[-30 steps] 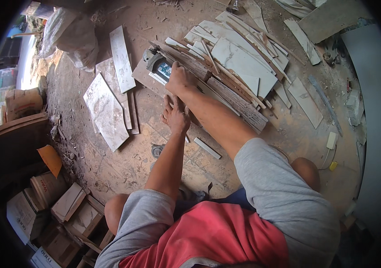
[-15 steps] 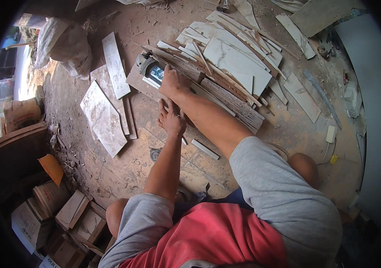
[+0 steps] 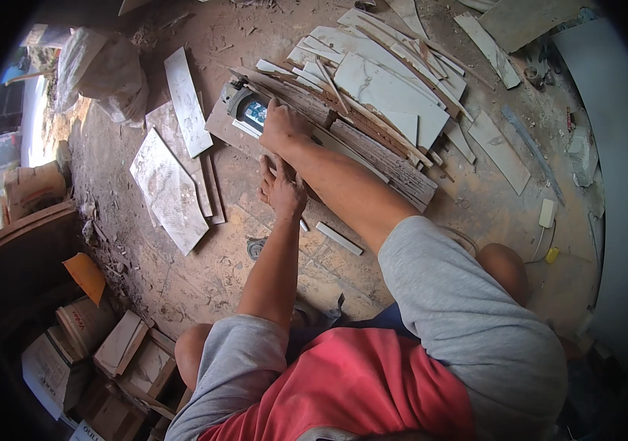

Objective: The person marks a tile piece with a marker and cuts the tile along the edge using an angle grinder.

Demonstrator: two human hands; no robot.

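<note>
My right hand [image 3: 284,129] grips the body of a power saw [image 3: 254,112], a handheld cutter with a blue-green body and a grey metal base. It rests on a dusty tile slab [image 3: 221,125] that lies against a rough wooden beam [image 3: 384,163]. Just nearer to me, my left hand [image 3: 283,194] lies with its fingers spread at the slab's near edge, partly under my right wrist. The saw's blade is hidden from sight, and its handle is mostly covered by my right hand.
Cut white tiles and strips [image 3: 384,84] are piled beyond the beam. Broken tile slabs [image 3: 170,192] lie to the left. A narrow tile strip [image 3: 339,239] and a round dark part [image 3: 257,248] sit near me. At right is a white power socket [image 3: 547,213]; boxes [image 3: 119,342] stand lower left.
The whole view has shifted slightly. My right hand and the saw stay at nearly the same place on the slab, and my left hand remains beside them.
</note>
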